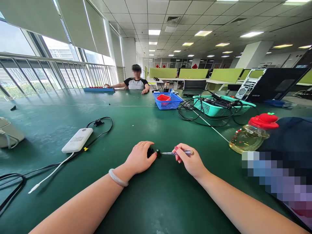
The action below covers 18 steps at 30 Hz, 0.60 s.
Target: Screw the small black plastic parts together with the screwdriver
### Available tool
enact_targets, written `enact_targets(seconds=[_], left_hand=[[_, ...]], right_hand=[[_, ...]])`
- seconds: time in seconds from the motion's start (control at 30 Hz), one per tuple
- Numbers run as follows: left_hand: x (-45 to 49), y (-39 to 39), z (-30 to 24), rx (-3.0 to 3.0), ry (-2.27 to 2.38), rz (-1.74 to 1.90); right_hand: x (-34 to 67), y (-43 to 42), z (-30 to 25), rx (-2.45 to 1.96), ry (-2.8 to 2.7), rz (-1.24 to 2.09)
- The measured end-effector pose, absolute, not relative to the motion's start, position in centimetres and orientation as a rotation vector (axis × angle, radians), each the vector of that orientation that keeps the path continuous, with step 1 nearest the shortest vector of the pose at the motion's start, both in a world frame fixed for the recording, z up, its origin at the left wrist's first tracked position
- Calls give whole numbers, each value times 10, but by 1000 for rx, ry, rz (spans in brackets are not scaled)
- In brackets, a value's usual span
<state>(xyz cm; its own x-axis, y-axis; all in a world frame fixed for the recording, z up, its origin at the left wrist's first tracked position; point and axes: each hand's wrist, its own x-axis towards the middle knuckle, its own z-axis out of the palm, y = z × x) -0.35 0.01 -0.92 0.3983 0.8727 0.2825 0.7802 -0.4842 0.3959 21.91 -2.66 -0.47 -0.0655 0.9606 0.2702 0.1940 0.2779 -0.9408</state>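
Observation:
My left hand [140,157], with a pale bangle at the wrist, is closed around a small black part [159,153] on the green table [156,198]. Shiny metal bits show at the part's right end; most of it is hidden under the fingers. In my right hand [188,159] is a screwdriver [168,153], gripped by its handle between thumb and fingers. Its thin shaft points left and its tip meets or nearly meets the black part; exact contact is too small to tell.
On the left lie a white power bank [77,140] and black cables [110,125]. A blue basket [168,103], a teal basket [214,110] of tangled cables and a red-lidded bottle [251,136] stand right. A person [135,84] sits at the far end.

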Motion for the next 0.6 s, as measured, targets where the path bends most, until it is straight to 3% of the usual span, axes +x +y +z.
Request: enact_targets(seconds=[0.23,0.6], left_hand=[[-3,-5,-6,2592,1120,500],[-4,-4,-5,2525,1175,547]], right_hand=[[227,-19,-7,-1029,-1260,870],[223,-10,-14,-947,-1172,896]])
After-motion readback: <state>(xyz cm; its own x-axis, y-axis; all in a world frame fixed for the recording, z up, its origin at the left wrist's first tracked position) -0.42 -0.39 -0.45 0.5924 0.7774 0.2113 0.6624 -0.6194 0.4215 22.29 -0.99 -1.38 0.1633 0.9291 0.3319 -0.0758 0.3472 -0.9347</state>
